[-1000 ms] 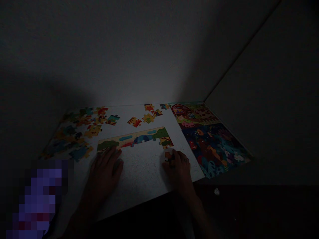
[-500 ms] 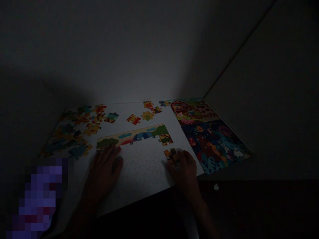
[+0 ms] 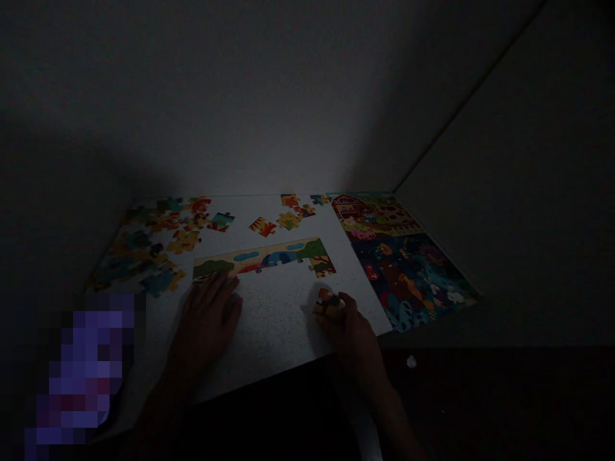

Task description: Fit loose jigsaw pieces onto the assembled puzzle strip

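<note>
My right hand (image 3: 350, 323) pinches a jigsaw piece (image 3: 328, 303) in orange, yellow and dark tones between thumb and fingers, just below the right end of the joined strip. That strip of joined puzzle pieces (image 3: 250, 258) shows green bushes, blue clouds and a blue hill, and turns downward at its right end. My left hand (image 3: 209, 314) lies flat with fingers stretched out, the fingertips touching the strip's lower left part and hiding some of it. Several loose pieces, among them a striped orange one (image 3: 262, 226) and a yellow one (image 3: 288, 221), lie above the strip.
A heap of loose puzzle pieces (image 3: 158, 250) covers the table's left side. Two finished pictures, a farm scene (image 3: 379, 214) and a dark sea scene (image 3: 416, 278), lie at the right. A wall (image 3: 269, 115) stands behind the white table (image 3: 269, 333). The light is dim.
My right hand has lifted the jigsaw piece off the table and tilted it, moving slightly left. My left hand stays on the strip. The whole view has shifted a little.
</note>
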The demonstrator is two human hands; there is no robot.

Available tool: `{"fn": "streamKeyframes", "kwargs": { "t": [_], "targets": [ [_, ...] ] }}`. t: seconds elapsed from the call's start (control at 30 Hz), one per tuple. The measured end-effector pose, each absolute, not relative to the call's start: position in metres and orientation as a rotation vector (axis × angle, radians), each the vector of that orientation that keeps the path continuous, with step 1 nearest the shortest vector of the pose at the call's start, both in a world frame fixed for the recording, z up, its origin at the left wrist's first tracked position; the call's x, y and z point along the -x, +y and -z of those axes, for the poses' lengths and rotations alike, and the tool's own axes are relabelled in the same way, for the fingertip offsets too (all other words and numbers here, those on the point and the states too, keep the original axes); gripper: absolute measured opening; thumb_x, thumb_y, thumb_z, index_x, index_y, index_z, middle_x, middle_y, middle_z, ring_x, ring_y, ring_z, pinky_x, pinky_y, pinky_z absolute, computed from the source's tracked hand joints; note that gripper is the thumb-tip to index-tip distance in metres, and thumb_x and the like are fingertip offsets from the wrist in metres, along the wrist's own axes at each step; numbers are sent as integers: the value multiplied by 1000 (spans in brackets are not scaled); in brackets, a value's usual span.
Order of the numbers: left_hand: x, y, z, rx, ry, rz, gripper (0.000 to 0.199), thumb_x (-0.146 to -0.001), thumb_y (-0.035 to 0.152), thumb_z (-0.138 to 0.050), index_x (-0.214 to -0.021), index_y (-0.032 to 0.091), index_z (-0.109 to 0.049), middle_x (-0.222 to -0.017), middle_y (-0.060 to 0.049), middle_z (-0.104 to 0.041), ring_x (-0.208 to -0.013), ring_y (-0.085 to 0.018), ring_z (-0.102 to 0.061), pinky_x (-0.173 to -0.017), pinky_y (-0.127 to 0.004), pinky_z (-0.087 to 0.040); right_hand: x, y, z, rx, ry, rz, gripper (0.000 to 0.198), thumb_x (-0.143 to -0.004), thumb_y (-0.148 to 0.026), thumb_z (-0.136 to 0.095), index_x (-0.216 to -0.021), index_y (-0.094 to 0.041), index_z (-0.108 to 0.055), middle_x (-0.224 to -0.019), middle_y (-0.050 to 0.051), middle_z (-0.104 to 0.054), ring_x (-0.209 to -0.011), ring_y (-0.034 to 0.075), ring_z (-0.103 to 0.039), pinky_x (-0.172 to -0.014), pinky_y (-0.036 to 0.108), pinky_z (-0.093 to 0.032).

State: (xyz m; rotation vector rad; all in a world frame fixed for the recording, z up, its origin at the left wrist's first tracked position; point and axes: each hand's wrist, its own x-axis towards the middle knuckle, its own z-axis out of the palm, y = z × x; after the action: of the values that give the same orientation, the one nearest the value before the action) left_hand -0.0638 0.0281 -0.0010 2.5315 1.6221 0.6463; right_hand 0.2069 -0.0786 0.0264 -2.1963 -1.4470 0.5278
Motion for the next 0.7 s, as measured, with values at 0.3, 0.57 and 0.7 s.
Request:
{"fn": "streamKeyframes", "kwargs": {
  "t": [0.3,0.57,0.7],
  "targets": [
    [63,26,-1,-2511,1647,-614,50,-97,42,-31,-126,16,-62,-144,-13,-55,-139,-30,-44,-117,-53,-31,-245,-72,-2,1972,-1742,-249,67,-74,-49,-75,-131,-20,-57,-126,16,-58,-116,33,-55,-97,51,-47],
    [63,27,-1,-2472,1649,-640,49,-96,43,-32,-126,18,-62,-143,-12,-56,-137,-31,-45,-116,-56,-32,-250,-69,-14,1872,-1684,-441,43,-73,-40,-76,-110,-23,-63,-123,11,-58,-118,28,-55,-100,45,-47],
    [62,28,-3,-2479,1653,-627,52,-96,44,-30,-125,15,-63,-141,-15,-56,-137,-33,-46,-115,-56,-32,-249,-66,-29,1961,-1429,-706,46,-66,-47,-80,-95,-20,-58,-99,7,-64,-91,24,-62,-74,35,-51]
  ]
}}
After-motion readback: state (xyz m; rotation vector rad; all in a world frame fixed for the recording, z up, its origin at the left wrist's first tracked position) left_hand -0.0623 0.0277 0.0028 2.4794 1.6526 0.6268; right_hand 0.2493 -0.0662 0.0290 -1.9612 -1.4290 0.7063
